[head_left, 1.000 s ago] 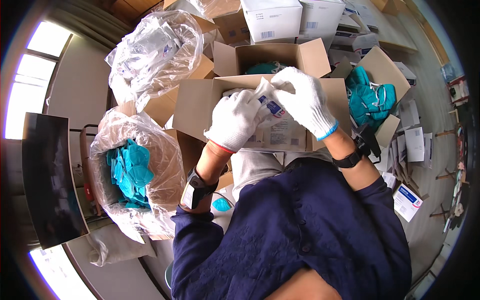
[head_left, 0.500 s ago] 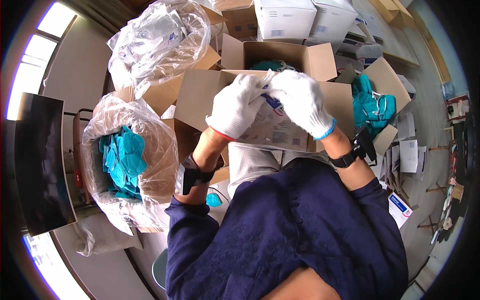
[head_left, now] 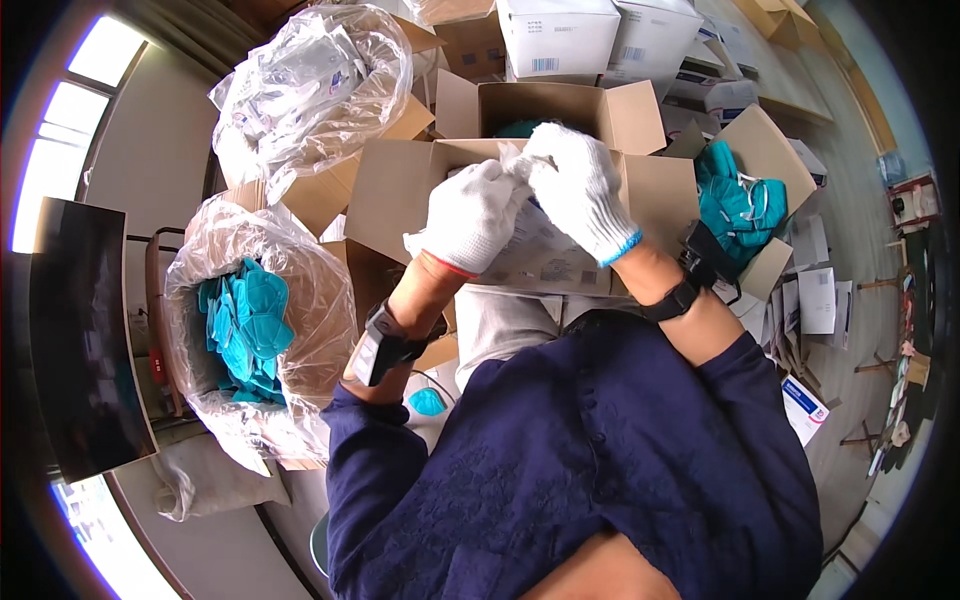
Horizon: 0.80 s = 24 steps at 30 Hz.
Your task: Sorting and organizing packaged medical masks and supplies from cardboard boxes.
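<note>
Two gloved hands — left hand (head_left: pixel 468 220) and right hand (head_left: pixel 584 190) — pinch a crumpled packet (head_left: pixel 513 160) between closed fingers over the cardboard box (head_left: pixel 392 200); judged light, limp, slippery, probably easy to tear, so best held by opposite edges.

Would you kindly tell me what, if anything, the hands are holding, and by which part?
The left hand and right hand both hold a crumpled pale packet, apparently near its upper end; they hide the exact grip.
</note>
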{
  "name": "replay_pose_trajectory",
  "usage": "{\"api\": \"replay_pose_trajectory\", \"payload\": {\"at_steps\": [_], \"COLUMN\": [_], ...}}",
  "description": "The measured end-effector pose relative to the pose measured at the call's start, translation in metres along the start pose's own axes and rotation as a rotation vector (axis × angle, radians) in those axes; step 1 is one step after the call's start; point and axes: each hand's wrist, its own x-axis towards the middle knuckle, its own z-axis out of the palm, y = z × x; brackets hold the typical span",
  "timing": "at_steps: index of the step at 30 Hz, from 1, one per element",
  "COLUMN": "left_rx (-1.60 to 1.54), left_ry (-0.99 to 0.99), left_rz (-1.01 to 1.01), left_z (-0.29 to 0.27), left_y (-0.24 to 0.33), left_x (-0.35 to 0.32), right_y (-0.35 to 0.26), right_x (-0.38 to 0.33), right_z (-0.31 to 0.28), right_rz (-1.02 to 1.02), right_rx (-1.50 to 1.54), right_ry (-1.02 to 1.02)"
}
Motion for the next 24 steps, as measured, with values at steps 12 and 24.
{"api": "replay_pose_trajectory", "payload": {"at_steps": [12,24], "left_rx": [0.044,0.020], "left_ry": [0.184,0.462], "left_rz": [0.264,0.338], "left_z": [-0.057,-0.088], "left_y": [0.050,0.068], "left_x": [-0.022,-0.013], "right_y": [0.085,0.132], "right_x": [-0.017,-0.064], "right_z": [0.010,0.045], "right_rz": [-0.097,-0.119], "right_rx": [-0.437,-0.874], "right_ry": [0.001,-0.390]}}
